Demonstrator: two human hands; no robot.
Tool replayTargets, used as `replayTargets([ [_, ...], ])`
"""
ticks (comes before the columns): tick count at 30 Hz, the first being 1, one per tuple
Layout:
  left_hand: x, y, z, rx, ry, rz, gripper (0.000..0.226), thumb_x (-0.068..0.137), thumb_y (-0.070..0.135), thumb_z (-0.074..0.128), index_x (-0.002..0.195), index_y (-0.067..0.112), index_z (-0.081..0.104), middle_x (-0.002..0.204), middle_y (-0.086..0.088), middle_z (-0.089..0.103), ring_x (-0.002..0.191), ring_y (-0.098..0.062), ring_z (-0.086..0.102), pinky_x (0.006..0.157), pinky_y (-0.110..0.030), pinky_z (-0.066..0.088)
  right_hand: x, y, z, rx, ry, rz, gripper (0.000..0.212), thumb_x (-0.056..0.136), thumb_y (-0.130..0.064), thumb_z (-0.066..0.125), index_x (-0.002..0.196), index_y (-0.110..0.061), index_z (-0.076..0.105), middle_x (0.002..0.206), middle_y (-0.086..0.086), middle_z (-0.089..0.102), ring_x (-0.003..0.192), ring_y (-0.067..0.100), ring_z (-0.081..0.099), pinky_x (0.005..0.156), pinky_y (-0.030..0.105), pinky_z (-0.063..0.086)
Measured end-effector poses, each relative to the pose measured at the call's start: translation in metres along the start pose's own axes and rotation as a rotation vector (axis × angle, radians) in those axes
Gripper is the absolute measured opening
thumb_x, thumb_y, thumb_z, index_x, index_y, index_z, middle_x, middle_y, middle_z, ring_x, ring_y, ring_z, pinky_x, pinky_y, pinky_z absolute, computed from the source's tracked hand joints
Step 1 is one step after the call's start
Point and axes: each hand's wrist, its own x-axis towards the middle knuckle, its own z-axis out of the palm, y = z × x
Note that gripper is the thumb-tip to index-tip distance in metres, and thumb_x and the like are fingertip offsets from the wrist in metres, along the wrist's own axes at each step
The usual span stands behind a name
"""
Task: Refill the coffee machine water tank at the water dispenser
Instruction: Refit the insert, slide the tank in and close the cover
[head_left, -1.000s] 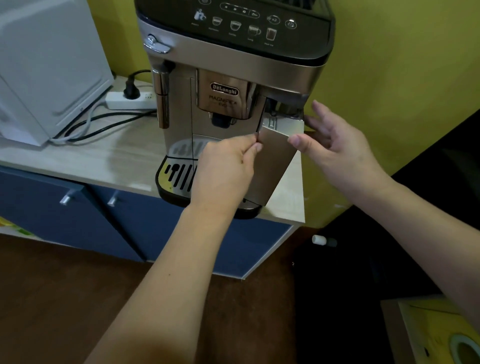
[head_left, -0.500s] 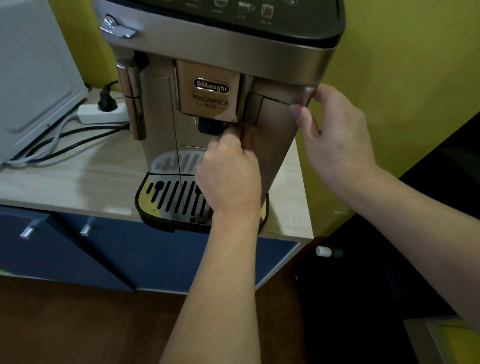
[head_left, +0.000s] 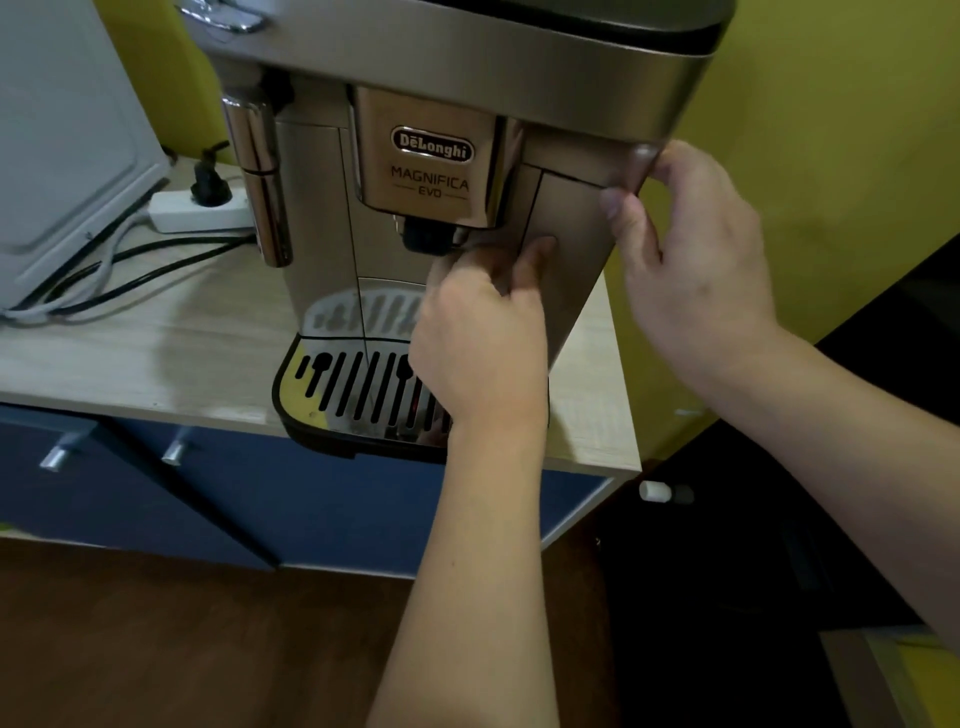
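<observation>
Both hands were on the water tank (head_left: 569, 244), which sat flush in the right front of the coffee machine (head_left: 467, 62). Left hand (head_left: 480, 338) was curled with fingertips pressing its panel; right hand (head_left: 691, 260) pinched its upper right corner. Whether it had been filled could not be told; it looked seated, apparently final step.

One coffee machine (head_left: 447, 171); two hands, left (head_left: 480, 348) and right (head_left: 696, 260); one power strip (head_left: 200, 210) with one plug (head_left: 210, 182); two cabinet handles (head_left: 57, 457) (head_left: 176, 451) (under the desk (head_left: 130, 358)); one white appliance (head_left: 67, 150).
</observation>
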Motion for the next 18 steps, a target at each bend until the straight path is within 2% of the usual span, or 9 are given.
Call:
replayTargets([
  [2, 0.006, 0.004, -0.002, -0.003, -0.013, -0.078, 0.038, 0.082, 0.065, 0.062, 0.091, 0.031, 0.076, 0.084, 0.008, 0.072, 0.075, -0.014, 0.064, 0.058, -0.030, 0.045, 0.002, 0.000, -0.003, 0.019, -0.030, -0.001, 0.025, 0.097, -0.026, 0.054, 0.117, -0.013, 0.060, 0.113, -0.011, 0.053, 0.103, -0.001, 0.045, 0.078, 0.000, 0.027],
  [4, 0.007, 0.006, -0.001, -0.038, -0.019, -0.152, 0.040, 0.079, 0.066, 0.065, 0.085, 0.028, 0.076, 0.078, 0.008, 0.072, 0.072, -0.015, 0.066, 0.056, -0.031, 0.048, 0.001, 0.000, -0.003, 0.055, -0.048, 0.011, 0.027, 0.095, -0.027, 0.059, 0.119, -0.015, 0.059, 0.113, -0.014, 0.052, 0.104, -0.004, 0.043, 0.080, 0.002, 0.030],
  [6, 0.005, 0.009, -0.001, -0.072, -0.043, -0.254, 0.045, 0.076, 0.068, 0.067, 0.081, 0.024, 0.074, 0.075, 0.005, 0.071, 0.070, -0.016, 0.066, 0.051, -0.028, 0.042, 0.000, -0.001, -0.001, 0.098, -0.042, 0.046, 0.030, 0.094, -0.028, 0.062, 0.120, -0.015, 0.058, 0.113, -0.011, 0.057, 0.105, -0.002, 0.048, 0.084, 0.002, 0.033],
  [8, 0.004, 0.012, -0.001, -0.132, -0.089, -0.377, 0.050, 0.072, 0.070, 0.069, 0.083, 0.021, 0.070, 0.077, 0.004, 0.070, 0.070, -0.015, 0.065, 0.048, -0.026, 0.035, -0.001, -0.003, 0.002, 0.132, -0.017, 0.083, 0.032, 0.093, -0.027, 0.064, 0.121, -0.014, 0.058, 0.115, -0.008, 0.061, 0.111, 0.005, 0.054, 0.092, 0.011, 0.038],
  [10, 0.004, 0.013, -0.001, -0.209, -0.118, -0.467, 0.054, 0.069, 0.070, 0.072, 0.088, 0.020, 0.068, 0.080, 0.004, 0.069, 0.072, -0.014, 0.063, 0.049, -0.026, 0.034, -0.002, -0.005, 0.003, 0.153, 0.012, 0.118, 0.031, 0.091, -0.025, 0.066, 0.119, -0.015, 0.059, 0.116, -0.007, 0.064, 0.114, 0.008, 0.058, 0.097, 0.018, 0.042],
  [12, 0.005, 0.016, -0.001, -0.245, -0.132, -0.515, 0.056, 0.068, 0.070, 0.073, 0.089, 0.019, 0.065, 0.077, 0.006, 0.066, 0.068, -0.010, 0.060, 0.048, -0.025, 0.031, -0.002, -0.009, 0.005, 0.179, 0.047, 0.152, 0.028, 0.089, -0.022, 0.067, 0.116, -0.016, 0.061, 0.113, -0.008, 0.066, 0.113, 0.008, 0.060, 0.097, 0.021, 0.045],
  [14, 0.005, 0.017, 0.000, -0.274, -0.135, -0.549, 0.055, 0.068, 0.070, 0.074, 0.082, 0.019, 0.059, 0.071, 0.008, 0.061, 0.064, -0.007, 0.056, 0.048, -0.024, 0.029, -0.002, -0.013, 0.008, 0.193, 0.077, 0.200, 0.024, 0.089, -0.020, 0.066, 0.113, -0.017, 0.062, 0.110, -0.009, 0.066, 0.109, 0.007, 0.061, 0.095, 0.021, 0.046],
  [18, 0.002, 0.018, 0.004, -0.339, -0.119, -0.588, 0.053, 0.067, 0.070, 0.075, 0.071, 0.023, 0.052, 0.067, 0.006, 0.062, 0.065, -0.010, 0.059, 0.051, -0.025, 0.033, -0.002, -0.017, 0.011, 0.193, 0.108, 0.250, 0.022, 0.089, -0.019, 0.065, 0.110, -0.017, 0.062, 0.110, -0.007, 0.068, 0.107, 0.008, 0.062, 0.094, 0.026, 0.048],
])
